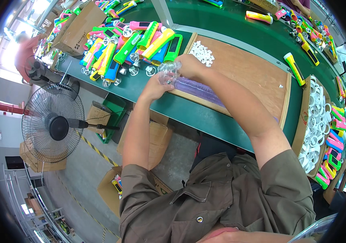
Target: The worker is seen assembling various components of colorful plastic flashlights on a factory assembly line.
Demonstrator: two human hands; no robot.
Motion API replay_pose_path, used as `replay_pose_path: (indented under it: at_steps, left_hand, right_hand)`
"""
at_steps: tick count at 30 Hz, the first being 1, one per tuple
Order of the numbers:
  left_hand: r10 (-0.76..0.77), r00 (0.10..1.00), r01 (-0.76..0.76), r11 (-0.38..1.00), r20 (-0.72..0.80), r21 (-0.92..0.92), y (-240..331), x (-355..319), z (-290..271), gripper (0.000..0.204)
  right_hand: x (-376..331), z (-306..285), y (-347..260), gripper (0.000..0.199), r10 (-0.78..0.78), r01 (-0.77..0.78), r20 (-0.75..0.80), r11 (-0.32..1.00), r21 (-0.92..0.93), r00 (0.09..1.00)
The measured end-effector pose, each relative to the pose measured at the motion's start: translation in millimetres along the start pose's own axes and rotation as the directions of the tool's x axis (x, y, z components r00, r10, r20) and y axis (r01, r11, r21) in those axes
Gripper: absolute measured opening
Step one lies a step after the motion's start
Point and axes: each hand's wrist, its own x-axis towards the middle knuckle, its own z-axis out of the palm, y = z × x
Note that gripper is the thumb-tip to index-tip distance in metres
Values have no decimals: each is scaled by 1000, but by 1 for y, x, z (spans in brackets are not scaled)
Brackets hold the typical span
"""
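Note:
My left hand [156, 88] is closed at the near left corner of a shallow wooden tray, its fingers on a clump of clear plastic pieces [169, 69]. My right hand [191, 66] reaches over the tray from the right, its fingers bent against the same clump. Whether these are clear cups or crumpled film, I cannot make out. Below the right wrist, a purple see-through strip [200, 91] lies along the tray's near side. Small white pieces [201, 53] are heaped in the tray just beyond my right hand.
Colourful flashlights [118, 47] and clear lens cups pile up left of the tray [249, 69]. A box of white rings [314, 121] stands at the right. A fan [55, 125] and cardboard boxes [157, 137] are on the left. Another person [26, 52] stands far left.

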Motion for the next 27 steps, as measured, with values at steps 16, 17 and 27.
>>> replay_pose_path:
  at_steps: [16,17,27]
  left_hand:
    - [-46,993,10,952,-111,-305,-2,1,18,15]
    - [-42,993,8,953,-107,-304,-3,3,21,15]
    - [-22,978,-26,974,-209,-225,-4,4,24,13]
  right_hand:
    - [16,13,4,37,171,-146,-101,964,221,980]
    - [17,12,7,36,158,-133,-89,962,240,983]
    - [8,10,12,41,-58,53,-109,998,-42,992]
